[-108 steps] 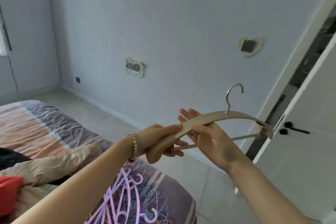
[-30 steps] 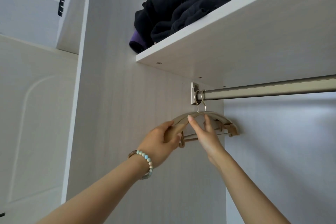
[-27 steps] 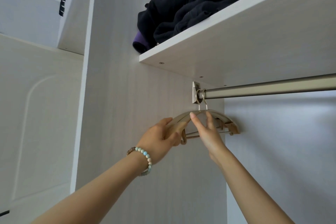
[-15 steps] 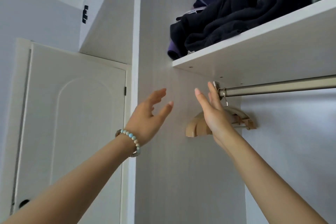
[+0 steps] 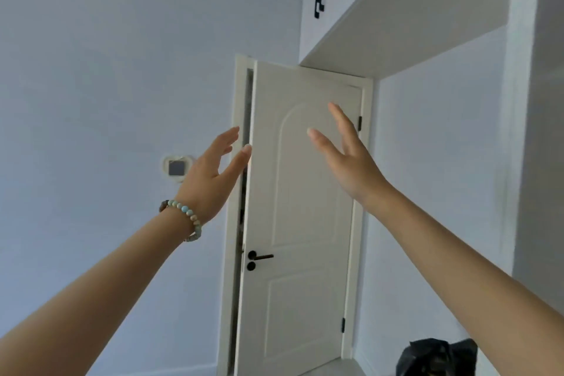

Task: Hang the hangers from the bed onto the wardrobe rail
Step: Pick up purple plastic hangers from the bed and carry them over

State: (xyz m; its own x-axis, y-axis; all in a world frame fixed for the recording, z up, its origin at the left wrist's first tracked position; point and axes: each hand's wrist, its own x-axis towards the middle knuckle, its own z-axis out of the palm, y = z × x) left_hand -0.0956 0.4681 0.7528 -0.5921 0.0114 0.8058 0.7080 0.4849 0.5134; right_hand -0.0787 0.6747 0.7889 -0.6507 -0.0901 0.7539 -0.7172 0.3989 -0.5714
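Observation:
My left hand [image 5: 210,175], with a bead bracelet at the wrist, is raised in the air with its fingers straight and holds nothing. My right hand [image 5: 348,159] is raised beside it, fingers spread, also holding nothing. No hanger, bed or wardrobe rail is in view. Only the wardrobe's white side panel [image 5: 525,119] shows at the right edge.
A white room door [image 5: 302,207] with a black handle [image 5: 259,257] stands slightly ajar straight ahead. An upper cabinet [image 5: 381,18] runs above it. A wall switch [image 5: 176,168] sits on the left wall. A black bag [image 5: 436,357] lies on the floor at the lower right.
Both hands let go of the wooden hanger, which stayed hooked on the rail. The view then swung left from the wardrobe interior to the room door, and both hands stay raised and open.

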